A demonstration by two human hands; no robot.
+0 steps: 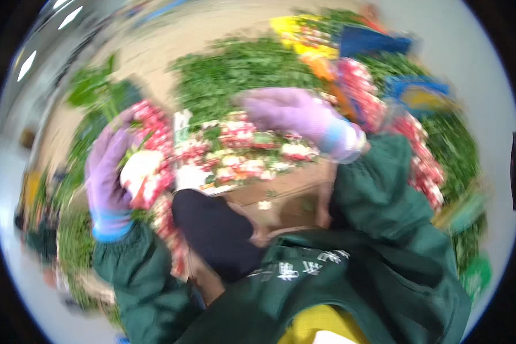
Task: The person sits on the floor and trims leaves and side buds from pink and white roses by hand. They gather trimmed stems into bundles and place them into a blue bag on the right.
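My left hand [106, 166], in a purple knit glove with a blue cuff, curls around a pale rose [141, 172] with pink edges. A leafy green stem [94, 89] rises above that hand. Beside it runs a row of red-and-white flower heads [157, 135]. Over the middle of the table, my right hand [295, 114], gloved alike, reaches leftward with fingers stretched out. Nothing shows in it, though motion smears the fingertips. Just below it lie several loose red-and-white flowers [238, 132].
A heap of cut green stems [241, 69] lies beyond my hands. To the right are more red-and-white blooms [421, 166] with foliage, near yellow [289, 31] and blue [372, 41] wraps. A cardboard surface [292, 186] is close to my body. Greenery also lines the left side.
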